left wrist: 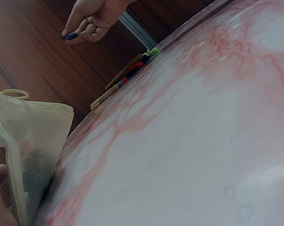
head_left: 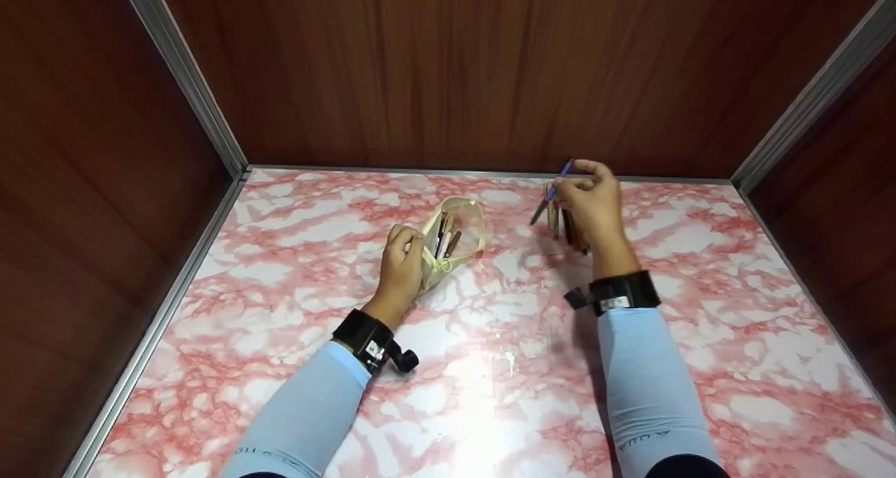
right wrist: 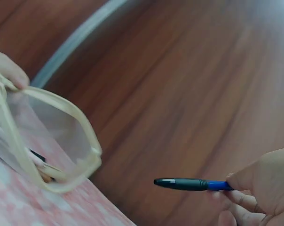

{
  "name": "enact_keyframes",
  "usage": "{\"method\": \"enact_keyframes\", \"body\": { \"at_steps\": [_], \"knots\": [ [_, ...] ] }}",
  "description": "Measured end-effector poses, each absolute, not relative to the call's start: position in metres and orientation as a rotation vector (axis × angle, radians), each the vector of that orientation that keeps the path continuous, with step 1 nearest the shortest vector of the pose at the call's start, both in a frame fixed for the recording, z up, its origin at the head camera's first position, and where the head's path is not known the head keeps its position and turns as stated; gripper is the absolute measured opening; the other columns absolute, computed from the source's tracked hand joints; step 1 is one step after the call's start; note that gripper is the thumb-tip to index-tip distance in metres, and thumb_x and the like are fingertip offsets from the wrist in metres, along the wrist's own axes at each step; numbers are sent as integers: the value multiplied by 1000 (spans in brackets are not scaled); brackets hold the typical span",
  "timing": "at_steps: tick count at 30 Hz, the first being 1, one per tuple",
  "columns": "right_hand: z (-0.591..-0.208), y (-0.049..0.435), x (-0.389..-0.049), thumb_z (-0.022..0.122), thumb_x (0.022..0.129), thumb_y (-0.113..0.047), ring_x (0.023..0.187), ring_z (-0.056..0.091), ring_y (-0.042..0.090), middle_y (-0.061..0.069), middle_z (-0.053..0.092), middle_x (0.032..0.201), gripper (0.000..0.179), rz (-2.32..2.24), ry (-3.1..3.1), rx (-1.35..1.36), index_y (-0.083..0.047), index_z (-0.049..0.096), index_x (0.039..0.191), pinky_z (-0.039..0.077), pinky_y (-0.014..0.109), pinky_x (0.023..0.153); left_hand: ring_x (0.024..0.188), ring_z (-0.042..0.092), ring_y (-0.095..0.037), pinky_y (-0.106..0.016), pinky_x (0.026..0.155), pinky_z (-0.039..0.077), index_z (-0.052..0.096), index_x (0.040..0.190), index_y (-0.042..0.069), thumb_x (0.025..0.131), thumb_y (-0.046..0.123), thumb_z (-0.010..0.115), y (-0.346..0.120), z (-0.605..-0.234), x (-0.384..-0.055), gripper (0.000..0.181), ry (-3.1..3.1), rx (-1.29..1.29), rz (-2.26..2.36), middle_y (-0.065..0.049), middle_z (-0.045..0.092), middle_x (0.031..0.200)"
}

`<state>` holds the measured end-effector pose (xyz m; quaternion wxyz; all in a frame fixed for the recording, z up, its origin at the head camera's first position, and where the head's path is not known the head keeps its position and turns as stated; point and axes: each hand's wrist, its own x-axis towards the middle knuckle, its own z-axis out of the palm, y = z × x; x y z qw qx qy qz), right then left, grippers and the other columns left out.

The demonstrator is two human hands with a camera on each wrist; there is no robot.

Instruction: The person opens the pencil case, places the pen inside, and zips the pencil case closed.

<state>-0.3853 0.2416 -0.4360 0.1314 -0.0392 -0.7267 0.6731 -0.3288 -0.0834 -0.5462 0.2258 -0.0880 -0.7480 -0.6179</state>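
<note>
My left hand (head_left: 402,264) grips the left edge of a cream mesh pouch (head_left: 472,229), whose mouth stands open toward the right. Inside it lie several pens (head_left: 446,236), and a small loop hangs at its rim. Between thumb and fingers my right hand (head_left: 593,198) pinches a blue pen with a dark grip (right wrist: 189,184), raised off the table and slanting down to the left. Below that hand several more pens (head_left: 574,233) lie side by side on the table, partly hidden by it. The left wrist view shows the pouch's mesh side (left wrist: 38,136) close up.
The table (head_left: 490,394) has a red and white marbled top. Dark wood panels (head_left: 455,72) rise at the back and both sides, joined by grey metal strips (head_left: 189,79). Black camera bands (head_left: 625,292) sit on both wrists.
</note>
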Motion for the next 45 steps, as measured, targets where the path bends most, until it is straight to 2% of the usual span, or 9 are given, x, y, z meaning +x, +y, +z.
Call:
{"method": "enact_keyframes", "body": {
  "at_steps": [6,12,19,26,28,32,35,40,45],
  "knots": [
    [-452,199,-384,78,101,0,73,80,13,-6,77,86,71,1991,-2108,15,0,41,161,70,33,77,108,60,-21,-28,101,48,69,93,-5,105,0,59,-84,-545,-328,16,-2063,-238,-1705,-16,62,107],
    [-466,170,-380,79,98,7,67,79,11,-1,77,83,62,2006,-2130,96,3,47,150,71,37,73,107,60,-22,-29,100,49,69,94,-5,106,0,59,-84,-545,-328,17,-2067,-244,-1694,-16,62,106],
    [-480,145,-371,84,98,-1,69,80,16,8,84,88,55,1940,-2336,140,-2,53,144,71,48,77,108,60,-22,-29,101,49,69,93,-4,106,0,59,-83,-546,-329,17,-2057,-255,-1698,-15,62,106],
    [-488,129,-363,73,100,-4,80,78,18,17,84,102,48,1781,-2633,235,1,65,147,66,29,70,108,59,-24,-29,101,48,69,91,-3,105,-1,60,-83,-547,-329,17,-2016,-259,-1721,-13,61,106],
    [-486,130,-362,70,100,-5,84,79,23,20,84,105,48,1690,-2689,284,0,70,147,64,28,68,108,60,-24,-29,101,48,69,91,-2,105,-1,61,-83,-547,-329,16,-2007,-264,-1730,-11,61,106],
    [-478,139,-363,70,102,-6,92,84,32,26,83,113,40,1669,-2692,320,3,74,140,71,42,79,107,60,-24,-28,100,47,69,91,-3,105,-1,60,-84,-547,-329,17,-2008,-270,-1721,-13,61,105],
    [-471,151,-368,69,104,-6,87,84,26,27,83,114,29,1719,-2667,311,6,76,129,71,50,84,107,60,-23,-28,101,48,69,92,-4,106,-1,60,-84,-547,-329,17,-2020,-263,-1711,-15,62,106],
    [-461,178,-377,67,105,-5,75,77,11,27,82,109,19,1673,-2620,284,7,77,117,70,42,77,108,60,-23,-30,103,49,69,93,-4,106,0,59,-83,-547,-330,17,-2033,-257,-1704,-16,62,107],
    [-454,207,-383,65,107,-10,74,76,6,23,84,106,23,1547,-2602,203,6,78,118,63,23,66,108,61,-25,-30,102,49,69,92,-5,105,-1,60,-83,-547,-330,17,-2022,-262,-1702,-16,63,106]
  ]
}}
